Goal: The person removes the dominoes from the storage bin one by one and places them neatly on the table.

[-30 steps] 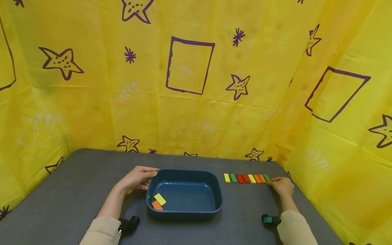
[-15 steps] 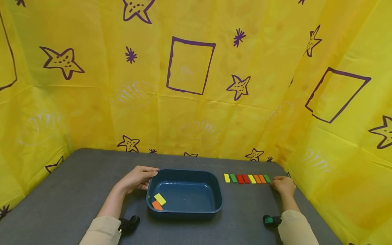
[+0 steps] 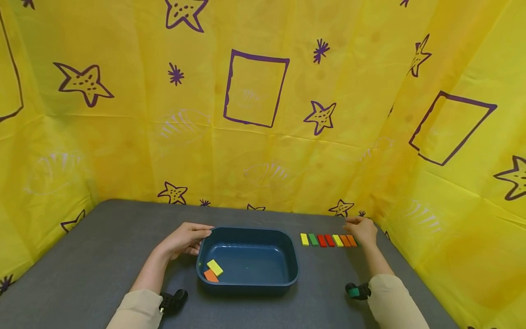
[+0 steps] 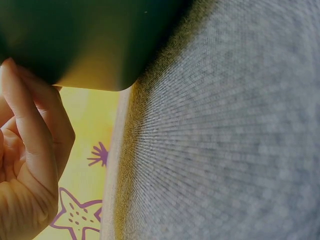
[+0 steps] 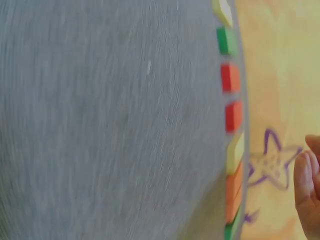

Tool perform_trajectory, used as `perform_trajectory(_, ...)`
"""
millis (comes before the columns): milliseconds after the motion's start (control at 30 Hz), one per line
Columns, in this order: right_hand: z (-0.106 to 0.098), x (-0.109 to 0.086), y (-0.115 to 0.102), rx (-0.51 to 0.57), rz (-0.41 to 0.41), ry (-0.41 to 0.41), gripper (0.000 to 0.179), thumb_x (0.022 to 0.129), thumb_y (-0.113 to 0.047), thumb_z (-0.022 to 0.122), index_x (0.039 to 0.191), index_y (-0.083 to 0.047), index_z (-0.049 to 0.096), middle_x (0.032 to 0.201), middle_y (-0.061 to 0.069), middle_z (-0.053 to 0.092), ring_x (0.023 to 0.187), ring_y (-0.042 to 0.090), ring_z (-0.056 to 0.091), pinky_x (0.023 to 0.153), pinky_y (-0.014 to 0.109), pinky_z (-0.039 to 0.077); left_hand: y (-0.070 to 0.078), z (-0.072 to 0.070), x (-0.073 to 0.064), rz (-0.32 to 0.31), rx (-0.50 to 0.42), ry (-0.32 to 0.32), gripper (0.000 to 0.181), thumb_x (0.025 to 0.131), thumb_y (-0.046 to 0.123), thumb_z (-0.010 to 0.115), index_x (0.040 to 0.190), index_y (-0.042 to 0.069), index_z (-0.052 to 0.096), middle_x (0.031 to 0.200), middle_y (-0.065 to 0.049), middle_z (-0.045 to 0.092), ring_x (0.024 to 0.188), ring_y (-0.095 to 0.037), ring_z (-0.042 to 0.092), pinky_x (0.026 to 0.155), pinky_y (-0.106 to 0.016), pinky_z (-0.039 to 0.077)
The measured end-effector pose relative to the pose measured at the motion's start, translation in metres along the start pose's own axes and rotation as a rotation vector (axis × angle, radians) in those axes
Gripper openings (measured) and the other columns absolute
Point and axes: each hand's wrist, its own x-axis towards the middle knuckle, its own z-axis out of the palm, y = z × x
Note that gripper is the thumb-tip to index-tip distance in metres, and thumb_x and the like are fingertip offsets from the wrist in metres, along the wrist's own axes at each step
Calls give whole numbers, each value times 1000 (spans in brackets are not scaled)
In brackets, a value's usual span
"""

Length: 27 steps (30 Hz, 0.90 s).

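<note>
A dark blue plastic box [image 3: 246,289] stands on the table, and my left hand [image 3: 186,239] pinches its far left corner at the rim. In the left wrist view the fingers [image 4: 37,132] lie against the box's outer wall. Inside the box are a yellow block [image 3: 215,267] and an orange block [image 3: 211,276]. Right of the box, small flat blocks lie in a row, among them a red block [image 3: 322,241] and a green block [image 3: 313,240]. My right hand [image 3: 363,231] is raised over the row's right end, fingers loosely bent, nothing visible between them. It partly hides the last green block [image 5: 229,231].
The grey table [image 3: 135,228] has its far edge close behind the row of blocks. A yellow cloth [image 3: 263,151] with purple starfish hangs behind the table and on both sides.
My right hand has left the right end of the row, rising and moving left over it. The left hand, the box and the blocks have stayed put.
</note>
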Motion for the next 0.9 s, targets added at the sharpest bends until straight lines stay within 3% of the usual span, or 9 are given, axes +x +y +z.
perform_trajectory(67,5,-2,-11,33,-24,-35,37,89,-18,70,119,2,69,104,18,75,89,31,72,100,53,48,-1,0,0,0,-1,2,50,101,26,56,144,0,49,71,2,59,54,-8,52,55,-20,52)
perform_trajectory(133,10,-4,-22,60,-44,-62,37,89,-16,71,121,2,68,110,20,74,91,31,73,90,47,56,-1,0,1,1,0,3,50,101,26,56,144,1,49,71,2,57,54,-8,52,55,-20,52)
perform_trajectory(267,21,-9,-42,106,-96,-104,36,88,-14,73,121,1,68,114,20,73,96,32,73,81,37,60,-1,1,1,0,1,9,50,101,26,56,143,0,49,70,2,56,53,-8,50,54,-19,52)
perform_trajectory(500,37,-21,-77,213,-168,-166,32,86,-12,75,117,-4,72,114,18,73,100,28,70,84,32,58,-1,1,0,0,-1,8,50,101,26,56,143,0,49,70,2,57,53,-8,51,54,-19,52)
perform_trajectory(900,75,-52,-125,385,-350,-428,32,84,-6,75,115,1,70,116,24,70,99,27,72,84,33,60,-1,0,0,-7,-3,11,50,101,25,56,143,0,49,70,2,56,54,-8,51,54,-19,51)
